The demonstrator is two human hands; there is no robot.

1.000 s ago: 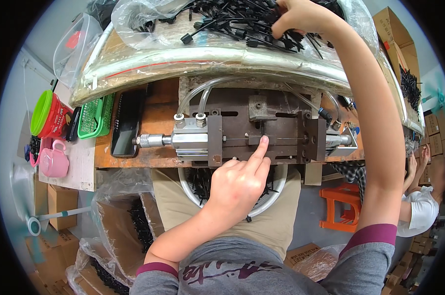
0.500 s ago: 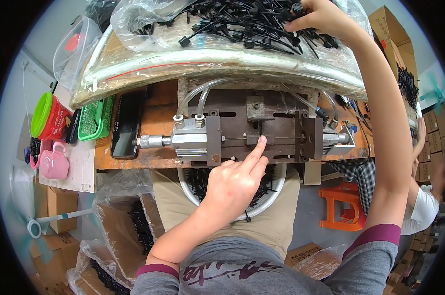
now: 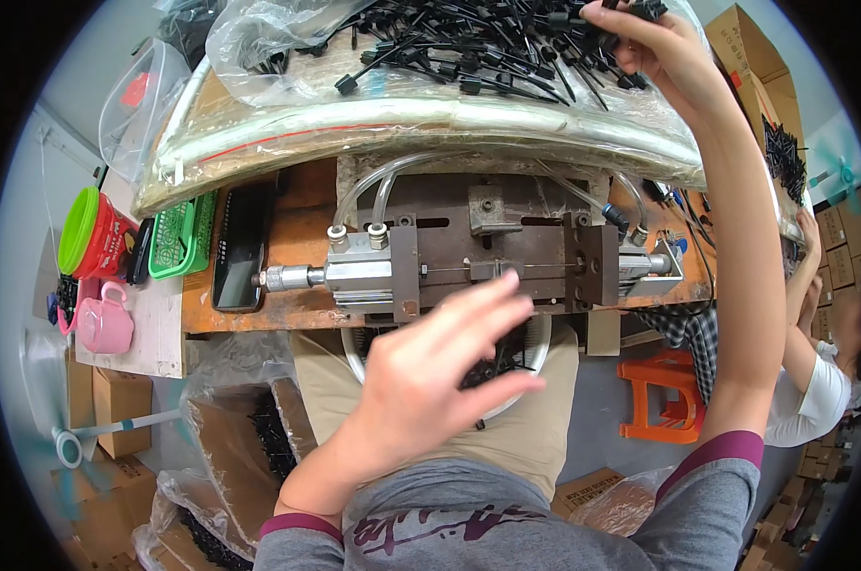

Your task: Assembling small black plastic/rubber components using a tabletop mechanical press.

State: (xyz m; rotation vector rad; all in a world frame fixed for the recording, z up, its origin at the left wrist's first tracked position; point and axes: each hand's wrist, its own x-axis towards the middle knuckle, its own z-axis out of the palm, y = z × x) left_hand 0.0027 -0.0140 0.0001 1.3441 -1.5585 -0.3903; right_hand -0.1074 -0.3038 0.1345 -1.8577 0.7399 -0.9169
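My left hand point(image 3: 440, 362) hovers in front of the bench fixture point(image 3: 492, 247), palm down, fingers stretched out and thumb apart. It is slightly smeared by motion and holds nothing; its fingertips overlap the front of the small dark centre block point(image 3: 497, 270). Far right, my right hand point(image 3: 663, 52) is raised over a pile of thin black plastic stems with block-like heads point(image 3: 487, 57). Its fingers are closed on a black plastic part point(image 3: 647, 9), partly cut off by the upper picture edge. Silver air cylinders point(image 3: 359, 269) flank the fixture on both sides.
A plastic-wrapped tray rim point(image 3: 430, 119) crosses behind the fixture. To the left are a phone point(image 3: 240, 249), a green basket point(image 3: 185, 236) and a pink cup point(image 3: 105, 319). A white-rimmed basket point(image 3: 542, 357) of black parts sits between my legs. Another person's arm point(image 3: 803, 285) appears right.
My left hand has drawn back from the centre block, its pointing finger giving way to spread fingers. My right hand has risen off the pile, moving right with a black part.
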